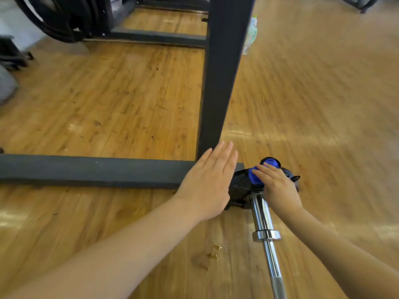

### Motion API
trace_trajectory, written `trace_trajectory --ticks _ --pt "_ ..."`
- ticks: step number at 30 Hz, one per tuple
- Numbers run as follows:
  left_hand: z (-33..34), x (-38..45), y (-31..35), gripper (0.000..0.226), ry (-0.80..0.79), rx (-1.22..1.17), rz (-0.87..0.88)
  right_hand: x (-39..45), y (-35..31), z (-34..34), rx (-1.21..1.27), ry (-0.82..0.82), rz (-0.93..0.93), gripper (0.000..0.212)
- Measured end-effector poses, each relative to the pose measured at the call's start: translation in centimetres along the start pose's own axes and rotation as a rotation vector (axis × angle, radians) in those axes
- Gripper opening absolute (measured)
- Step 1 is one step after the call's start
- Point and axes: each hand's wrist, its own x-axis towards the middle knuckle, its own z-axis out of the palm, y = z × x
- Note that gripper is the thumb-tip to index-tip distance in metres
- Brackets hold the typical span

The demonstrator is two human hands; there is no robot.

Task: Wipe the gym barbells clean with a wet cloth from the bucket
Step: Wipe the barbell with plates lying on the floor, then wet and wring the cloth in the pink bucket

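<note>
The barbell (pixel 262 214) lies on the wooden floor (pixel 108 100), its chrome shaft running from the bottom edge of the view, between the two forearms, up to a black end piece (pixel 241 186) that sits under and just beyond the right hand (pixel 278 188). A chrome collar (pixel 266 235) rings the shaft below that hand, near the right wrist.

The right hand lies on top of the black end piece with a blue cloth (pixel 255 176) under its fingers. The fingers are nearly straight and press the cloth down; blue fabric shows past the fingertips and to their left. Whether the thumb curls round anything cannot be told.

The left hand (pixel 210 180) is flat and spread, palm down, fingers straight and close together, holding nothing. It hovers or rests just left of the black end piece, over the end of a dark metal floor beam (pixel 86 170) that runs away to the left. Its fingertips reach the foot of a dark upright post (pixel 222 78) that rises beyond both hands. The two hands are close but not touching.

Below the left wrist, some small crumbs (pixel 213 253) and a smudge mark the floor. Far beyond the hands, to the upper left, black weight plates (pixel 64 20) stand at the frame, blurred.
</note>
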Motion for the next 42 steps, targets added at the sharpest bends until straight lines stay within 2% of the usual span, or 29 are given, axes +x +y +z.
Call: trace_trajectory --ticks 4,8,11,13,16,20,21,28,31,33,35,37,39,40,42 --pt "0.6 -2.3 -2.6 0.073 0.047 -0.059 -0.052 0.1 -1.1 0.2 -0.107 -0.059 0.081 0.062" --pt "1.5 -6.6 -6.9 0.075 0.037 -0.108 -0.207 1.1 -4.1 -1.1 -0.120 -0.062 0.143 0.049" --pt "2.6 -11.2 -9.9 0.073 0.003 -0.099 -0.307 2.5 -11.3 -1.2 -0.025 0.053 -0.085 0.043" --pt "3.2 -14.6 -11.7 0.072 -0.037 -0.083 -0.373 3.1 -17.4 -0.4 0.082 0.054 -0.252 0.040" --pt "3.5 -20.0 -14.1 0.070 -0.067 -0.066 -0.474 3.6 -27.0 0.6 0.238 -0.018 -0.402 0.062" --pt "3.8 -27.4 -16.3 0.072 -0.073 -0.070 -0.651 3.2 -38.1 1.2 0.444 -0.036 -0.596 0.042" --pt "4.0 -29.3 -16.6 0.076 -0.027 -0.071 -0.691 2.8 -40.5 1.1 0.485 -0.049 -0.634 0.040" --pt "4.5 -41.9 -16.5 0.102 0.164 -0.145 -0.930 -1.5 -52.9 0.2 0.820 -0.298 -0.744 0.052" --pt "5.1 -45.9 -15.0 0.107 0.106 -0.174 -1.025 -4.2 -56.5 -0.5 0.999 -0.409 -0.727 0.052" --pt "5.8 -47.5 -14.4 0.096 0.104 -0.232 -1.096 -5.8 -58.4 -0.6 1.054 -0.530 -0.752 0.052" --pt "6.0 -48.7 -14.0 0.071 0.085 -0.298 -1.159 -6.7 -59.3 -0.7 1.036 -0.621 -0.848 0.050" --pt "6.3 -50.0 -13.9 0.057 0.106 -0.284 -1.162 -7.0 -59.3 -0.2 0.942 -0.614 -0.957 0.051" --pt "7.8 -51.1 -13.6 0.060 0.015 -0.275 -1.161 -7.0 -58.8 0.8 0.690 -0.495 -0.987 0.070" --pt "8.4 -51.6 -13.5 0.063 0.032 -0.239 -1.156 -7.2 -58.7 1.0 0.545 -0.487 -0.947 0.086" --pt "9.4 -51.9 -13.5 0.063 -0.061 -0.193 -1.158 -8.0 -59.0 0.8 0.328 -0.574 -0.846 0.106"
